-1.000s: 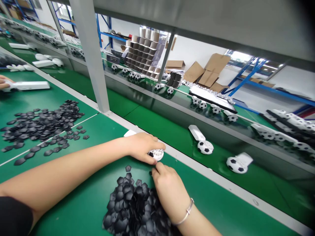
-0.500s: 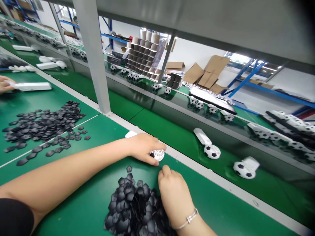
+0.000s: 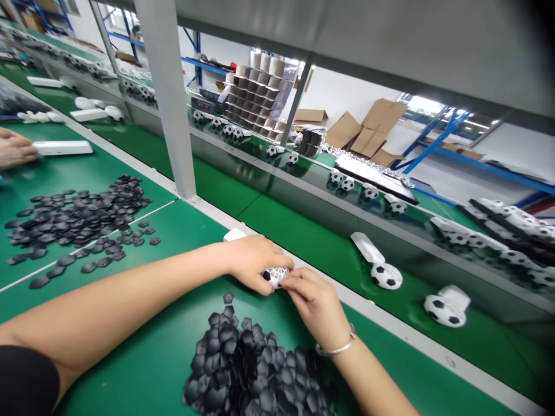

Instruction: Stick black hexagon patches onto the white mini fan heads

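My left hand (image 3: 254, 260) is wrapped over a white soccer-ball piece (image 3: 276, 276), which has a white net pattern and a black patch. A white block (image 3: 235, 234) shows behind that hand. My right hand (image 3: 313, 294) has its fingertips pinched at the ball's right side; whatever is between them is too small to make out. Just below both hands lies a heap of black pentagon pieces (image 3: 251, 370), with one loose pentagon (image 3: 228, 297) at its top.
Another heap of black pentagons (image 3: 82, 216) lies on the left of the green table (image 3: 173, 352). Beyond the metal rail (image 3: 385, 312), ball pieces (image 3: 387, 276) lie on a green belt. A metal post (image 3: 169, 104) rises ahead. At far left, another person's hand (image 3: 15, 149) touches a white block (image 3: 65, 148).
My right hand has moved up from beside the black heap to the ball piece. On the belt, the ball pieces have shifted right and nearer.
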`<control>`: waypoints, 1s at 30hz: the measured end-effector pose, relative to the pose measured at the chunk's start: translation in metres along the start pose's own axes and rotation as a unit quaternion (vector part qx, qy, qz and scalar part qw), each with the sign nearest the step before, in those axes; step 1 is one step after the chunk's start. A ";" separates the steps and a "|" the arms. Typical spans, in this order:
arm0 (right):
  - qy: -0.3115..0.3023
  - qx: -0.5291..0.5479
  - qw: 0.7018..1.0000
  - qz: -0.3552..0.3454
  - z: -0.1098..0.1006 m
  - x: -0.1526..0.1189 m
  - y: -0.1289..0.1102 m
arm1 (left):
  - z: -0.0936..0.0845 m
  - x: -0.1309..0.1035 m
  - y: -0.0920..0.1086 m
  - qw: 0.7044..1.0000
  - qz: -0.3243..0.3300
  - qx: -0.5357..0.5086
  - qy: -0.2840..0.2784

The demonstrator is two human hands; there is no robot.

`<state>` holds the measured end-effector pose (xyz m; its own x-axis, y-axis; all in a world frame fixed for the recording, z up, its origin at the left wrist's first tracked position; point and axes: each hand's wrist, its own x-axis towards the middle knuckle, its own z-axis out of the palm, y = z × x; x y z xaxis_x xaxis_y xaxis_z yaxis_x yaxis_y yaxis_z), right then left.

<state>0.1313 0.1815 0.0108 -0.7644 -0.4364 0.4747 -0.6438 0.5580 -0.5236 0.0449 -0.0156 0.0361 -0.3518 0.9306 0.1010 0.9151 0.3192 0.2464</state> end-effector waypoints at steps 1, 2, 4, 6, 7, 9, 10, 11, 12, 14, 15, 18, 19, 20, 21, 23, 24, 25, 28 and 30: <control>-0.001 -0.011 1.000 -0.002 0.001 0.000 0.001 | 0.001 0.000 0.000 1.000 0.000 0.000 0.003; 0.001 -0.026 1.000 0.001 0.001 0.000 0.001 | 0.001 0.001 0.000 1.000 -0.001 -0.001 0.006; 0.002 -0.065 0.998 0.023 0.000 0.000 -0.002 | 0.001 0.002 0.001 1.000 -0.006 -0.001 0.012; 0.001 -0.108 0.993 0.052 -0.002 0.000 -0.010 | 0.002 0.002 0.001 1.000 -0.009 0.001 0.019; -0.002 -0.123 0.990 0.063 -0.002 0.000 -0.015 | 0.002 0.003 0.001 1.000 -0.006 0.002 0.021; -0.022 -0.124 0.989 0.075 0.002 -0.003 -0.027 | 0.002 0.003 0.001 1.000 0.007 0.008 0.024; -0.042 -0.110 0.990 0.076 0.006 -0.005 -0.033 | 0.003 0.004 0.001 0.999 0.014 0.012 0.026; -0.070 -0.091 0.991 0.075 0.011 -0.007 -0.039 | 0.003 0.004 0.001 0.999 0.019 0.016 0.027; -0.104 -0.072 0.989 0.071 0.016 -0.009 -0.044 | 0.004 0.004 0.001 0.999 0.022 0.019 0.029; -0.163 -0.054 0.984 0.051 0.025 -0.012 -0.051 | 0.005 0.005 0.001 0.999 0.022 0.017 0.033; -0.185 -0.058 0.981 0.033 0.028 -0.013 -0.052 | 0.006 0.005 0.001 0.999 0.022 0.014 0.034; -0.228 -0.097 0.969 -0.024 0.031 -0.012 -0.053 | 0.007 0.004 0.001 0.999 0.032 0.006 0.040; -0.235 -0.113 0.965 -0.036 0.032 -0.012 -0.054 | 0.007 0.004 0.002 0.998 0.037 0.006 0.042; -0.238 -0.129 0.962 -0.043 0.032 -0.012 -0.054 | 0.007 0.004 0.003 0.998 0.042 0.006 0.043; -0.237 -0.146 0.959 -0.048 0.033 -0.012 -0.055 | 0.006 0.004 0.005 0.998 0.047 0.008 0.043; -0.230 -0.184 0.954 -0.059 0.037 -0.014 -0.058 | 0.007 0.006 0.010 0.997 0.058 0.013 0.042; -0.225 -0.201 0.951 -0.064 0.038 -0.015 -0.060 | 0.007 0.006 0.012 0.997 0.062 0.017 0.041; -0.219 -0.212 0.950 -0.066 0.039 -0.016 -0.063 | 0.007 0.007 0.014 0.997 0.064 0.021 0.038; -0.166 -0.171 0.971 -0.031 0.030 -0.015 -0.069 | 0.008 0.007 0.018 0.997 0.057 0.032 0.034; -0.111 -0.086 0.990 0.013 0.011 -0.011 -0.070 | 0.007 0.006 0.021 0.997 0.032 0.063 0.044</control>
<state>0.1841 0.1390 0.0347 -0.7824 -0.5539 0.2848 -0.6222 0.6751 -0.3964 0.0636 -0.0019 0.0351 -0.3036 0.9320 0.1981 0.9514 0.2854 0.1154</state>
